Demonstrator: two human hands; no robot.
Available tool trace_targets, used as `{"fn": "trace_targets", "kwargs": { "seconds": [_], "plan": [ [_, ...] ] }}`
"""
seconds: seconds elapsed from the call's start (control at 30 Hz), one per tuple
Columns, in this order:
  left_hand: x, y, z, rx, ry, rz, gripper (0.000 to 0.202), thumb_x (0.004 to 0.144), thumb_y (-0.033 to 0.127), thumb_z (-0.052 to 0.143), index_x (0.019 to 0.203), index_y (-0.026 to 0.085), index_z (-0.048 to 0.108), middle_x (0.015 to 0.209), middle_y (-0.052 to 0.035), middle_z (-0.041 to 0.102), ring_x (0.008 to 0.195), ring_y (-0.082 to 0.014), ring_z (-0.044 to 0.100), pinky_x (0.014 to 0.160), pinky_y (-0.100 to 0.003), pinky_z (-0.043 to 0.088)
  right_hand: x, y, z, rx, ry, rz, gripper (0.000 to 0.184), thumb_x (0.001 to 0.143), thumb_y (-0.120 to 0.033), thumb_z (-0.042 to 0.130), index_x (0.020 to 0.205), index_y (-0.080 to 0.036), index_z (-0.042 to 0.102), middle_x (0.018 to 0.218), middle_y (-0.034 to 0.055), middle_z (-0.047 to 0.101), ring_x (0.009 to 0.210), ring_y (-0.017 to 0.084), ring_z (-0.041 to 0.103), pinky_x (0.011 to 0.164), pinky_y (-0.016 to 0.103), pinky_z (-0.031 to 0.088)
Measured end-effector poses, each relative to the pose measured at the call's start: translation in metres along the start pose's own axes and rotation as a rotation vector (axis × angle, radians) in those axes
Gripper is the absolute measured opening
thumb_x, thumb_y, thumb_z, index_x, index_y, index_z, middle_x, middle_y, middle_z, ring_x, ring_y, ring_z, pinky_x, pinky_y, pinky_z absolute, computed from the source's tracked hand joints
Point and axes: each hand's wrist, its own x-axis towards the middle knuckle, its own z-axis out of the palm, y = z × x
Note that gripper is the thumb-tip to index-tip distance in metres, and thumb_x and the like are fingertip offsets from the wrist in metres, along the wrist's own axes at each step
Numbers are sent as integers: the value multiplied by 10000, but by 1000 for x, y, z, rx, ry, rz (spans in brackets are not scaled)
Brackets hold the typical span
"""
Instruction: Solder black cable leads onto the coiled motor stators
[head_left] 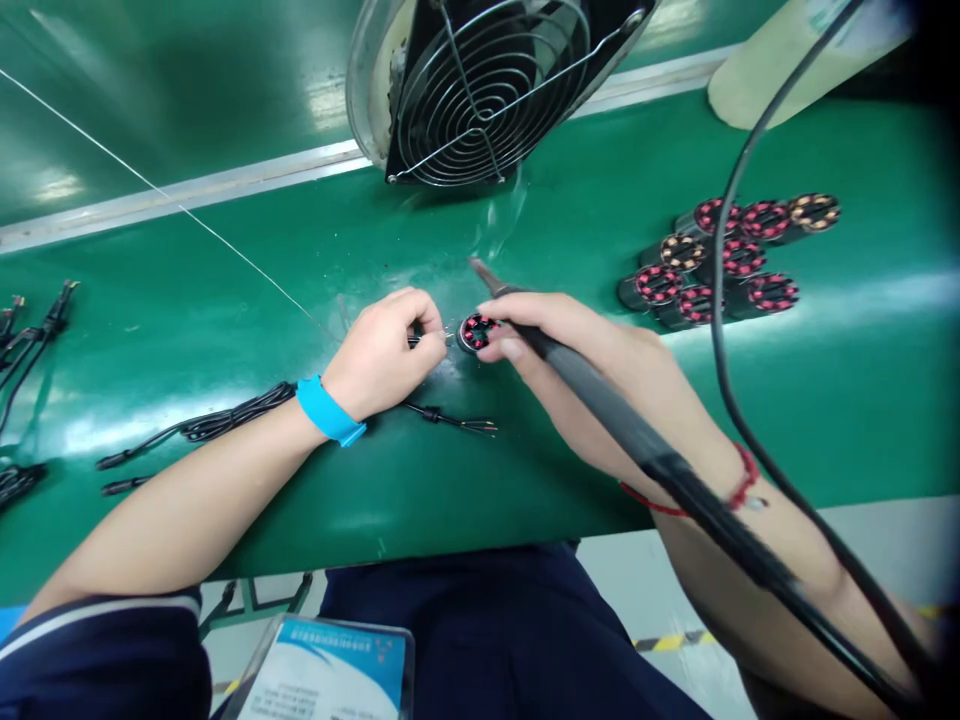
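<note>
A small round motor stator (pixel 475 331) with red windings lies on the green table (pixel 525 450). My left hand (pixel 386 350), a blue strap on its wrist, pinches a thin black wire lead against the stator's left side. My right hand (pixel 559 335) grips a black soldering iron (pixel 600 400) like a pen; its tip points up and left beyond the stator, and the fingertips rest beside the stator. The iron's cable (pixel 750 330) loops away to the right.
A cluster of several finished stators (pixel 724 260) sits at the right. Black wire leads (pixel 217 425) lie at the left and under my left wrist. A wire-guarded fan (pixel 487 85) stands behind. A thin solder wire (pixel 172 200) stretches in from the upper left.
</note>
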Motion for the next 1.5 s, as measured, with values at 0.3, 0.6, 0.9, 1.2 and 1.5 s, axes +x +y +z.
{"fn": "trace_targets", "kwargs": {
  "seconds": [0.3,0.6,0.9,1.2,1.5],
  "plan": [
    [1,0,-1,-43,-1,-29,106,695,67,505,645,160,515,641,30,517,619,-98,448,617,-253,367,19,30,41,23,25,-128,438,816,-144,522,1234,-270,516,896,13,689,892,230,624,860,420,517],
    [3,-4,-1,-253,-66,-166,75,752,196,529,723,151,581,662,20,581,589,-94,491,585,-245,412,14,37,42,37,213,-186,467,825,-189,572,1270,-307,495,847,-6,682,867,225,619,850,422,493],
    [3,-8,-1,-261,-42,-106,30,761,167,528,750,158,555,690,20,555,612,-95,488,604,-246,415,15,36,49,75,184,-192,447,817,-160,558,1238,-292,489,863,-13,690,858,215,649,804,402,492],
    [1,-11,-5,-290,-36,-30,75,828,237,562,808,166,575,735,6,553,628,-95,468,589,-231,402,17,36,46,282,124,-83,467,779,-162,571,1225,-266,479,851,-32,673,880,181,689,816,379,515],
    [0,-8,-8,-183,-11,122,73,831,186,596,776,155,634,800,-8,577,663,-93,500,622,-223,436,17,36,45,336,115,-57,478,782,-164,591,1233,-257,466,817,-45,659,792,153,676,756,336,511]
  ]
}}
